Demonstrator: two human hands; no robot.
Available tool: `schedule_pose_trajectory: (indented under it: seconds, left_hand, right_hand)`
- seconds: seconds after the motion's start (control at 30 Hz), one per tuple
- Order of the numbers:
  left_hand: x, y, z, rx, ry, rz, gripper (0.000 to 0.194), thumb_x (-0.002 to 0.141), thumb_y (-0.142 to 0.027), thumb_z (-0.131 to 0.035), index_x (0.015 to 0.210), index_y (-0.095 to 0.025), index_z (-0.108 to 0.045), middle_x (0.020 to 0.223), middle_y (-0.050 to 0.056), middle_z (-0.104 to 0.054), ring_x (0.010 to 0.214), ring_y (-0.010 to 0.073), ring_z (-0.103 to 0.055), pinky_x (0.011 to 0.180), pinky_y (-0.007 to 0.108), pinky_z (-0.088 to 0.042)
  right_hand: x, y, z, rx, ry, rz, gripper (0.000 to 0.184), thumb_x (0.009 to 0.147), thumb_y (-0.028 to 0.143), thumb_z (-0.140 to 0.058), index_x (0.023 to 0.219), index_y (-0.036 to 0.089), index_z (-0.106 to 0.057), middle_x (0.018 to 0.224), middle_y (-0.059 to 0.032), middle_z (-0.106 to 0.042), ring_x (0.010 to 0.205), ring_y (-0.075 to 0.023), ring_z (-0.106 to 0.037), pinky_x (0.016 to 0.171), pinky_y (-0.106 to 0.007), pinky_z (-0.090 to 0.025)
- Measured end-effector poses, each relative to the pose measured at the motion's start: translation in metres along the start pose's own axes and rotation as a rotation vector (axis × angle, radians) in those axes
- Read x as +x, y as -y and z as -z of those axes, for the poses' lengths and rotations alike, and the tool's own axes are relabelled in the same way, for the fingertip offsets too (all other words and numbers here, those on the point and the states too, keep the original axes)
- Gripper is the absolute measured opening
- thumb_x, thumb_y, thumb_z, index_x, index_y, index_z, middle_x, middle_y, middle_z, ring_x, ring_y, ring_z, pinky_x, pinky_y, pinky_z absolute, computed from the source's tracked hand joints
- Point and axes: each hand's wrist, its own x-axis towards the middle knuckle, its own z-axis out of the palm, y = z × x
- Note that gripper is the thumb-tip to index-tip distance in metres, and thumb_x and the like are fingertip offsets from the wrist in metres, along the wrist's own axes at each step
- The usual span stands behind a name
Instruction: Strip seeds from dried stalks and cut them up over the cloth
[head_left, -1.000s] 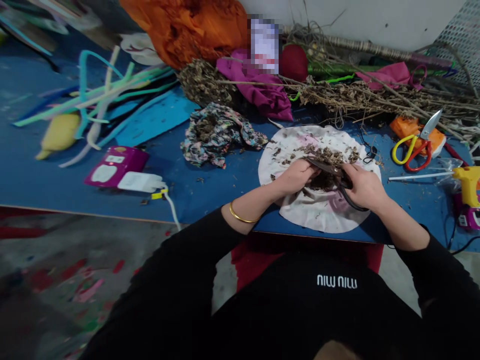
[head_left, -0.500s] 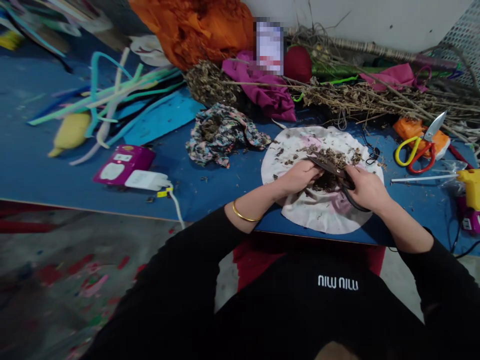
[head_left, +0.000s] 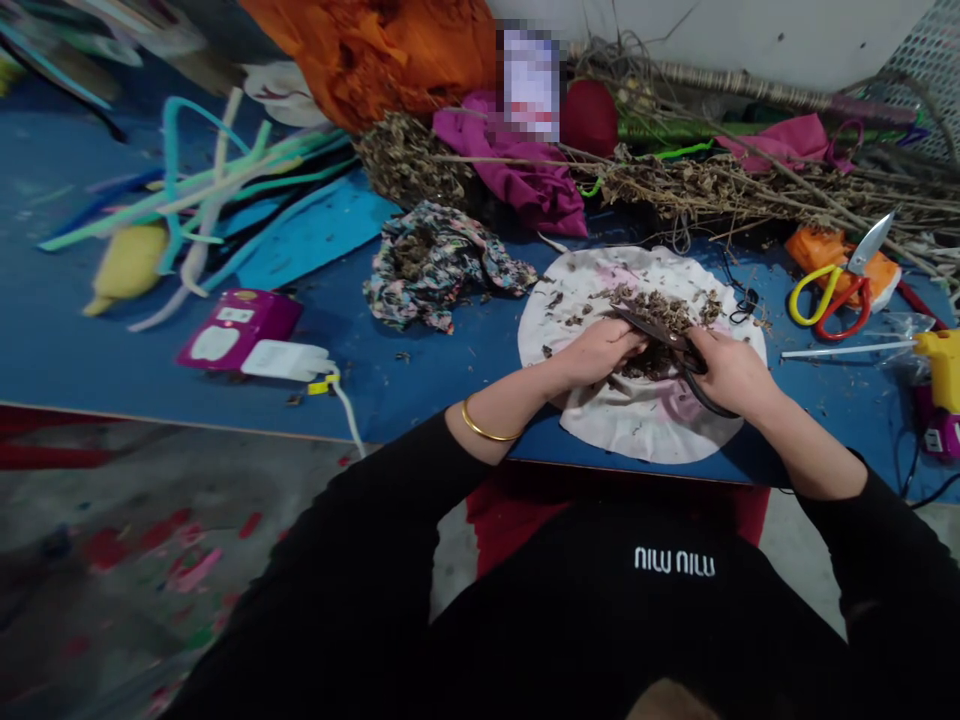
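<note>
My right hand [head_left: 727,372] is closed around the handles of a dark pair of scissors [head_left: 660,330], whose blades point left over a heap of dried leaves [head_left: 651,362]. Close to the blade tips, my left hand [head_left: 606,352] has its fingers drawn together at the heap, seemingly on dried plant bits; its fingertips are partly hidden by the leaves and blades. Beneath both hands a round white cloth [head_left: 637,432] with pinkish patches lies spread at the table's front edge, strewn with leaf crumbs.
Left of the cloth lies a crumpled floral cloth [head_left: 480,260]. A purple power strip [head_left: 240,328] with a white plug sits further left. Dry stems [head_left: 705,190] lie along the back. Red-and-yellow-handled scissors [head_left: 844,300] and a yellow glue gun [head_left: 941,368] are on the right.
The view has shifted slightly, so the table items sit a little further left and higher in the picture. Both hands and the scissors keep almost the same pose over the leaves.
</note>
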Motion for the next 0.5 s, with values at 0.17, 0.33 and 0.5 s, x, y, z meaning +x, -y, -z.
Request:
schedule_pose_trajectory:
  seconds: [0.17, 0.33, 0.5]
  left_hand:
    - [-0.002, -0.008, -0.002, -0.136, -0.001, 0.025, 0.027, 0.103, -0.027, -0.050, 0.078, -0.018, -0.050, 0.066, -0.004, -0.040, 0.052, 0.0077, -0.030, 0.049, 0.023, -0.024]
    - [-0.002, -0.011, -0.004, -0.299, -0.075, -0.003, 0.024, 0.106, -0.022, -0.045, 0.082, -0.019, -0.048, 0.068, -0.005, -0.038, 0.049, 0.0063, -0.027, 0.047, 0.021, -0.023]
    - [-0.002, -0.006, -0.004, -0.295, -0.084, -0.017, 0.019, 0.102, -0.016, -0.047, 0.084, -0.020, -0.047, 0.065, -0.007, -0.035, 0.048, 0.0060, -0.026, 0.047, 0.021, -0.021]
  right_hand:
    - [-0.001, -0.004, 0.002, 0.052, -0.065, 0.008, 0.046, 0.091, 0.033, -0.052, 0.133, 0.016, -0.063, 0.120, -0.0169, -0.074, 0.099, -0.0301, -0.069, 0.072, -0.033, -0.044]
    - [-0.003, -0.010, 0.006, 0.124, -0.115, 0.000, 0.057, 0.089, 0.038, -0.054, 0.142, 0.017, -0.060, 0.130, -0.0164, -0.071, 0.101, -0.0313, -0.069, 0.077, -0.036, -0.048]
    - [-0.003, -0.011, 0.006, 0.148, -0.105, 0.024, 0.057, 0.087, 0.040, -0.056, 0.139, 0.016, -0.061, 0.130, -0.0162, -0.071, 0.103, -0.0317, -0.068, 0.079, -0.037, -0.049]
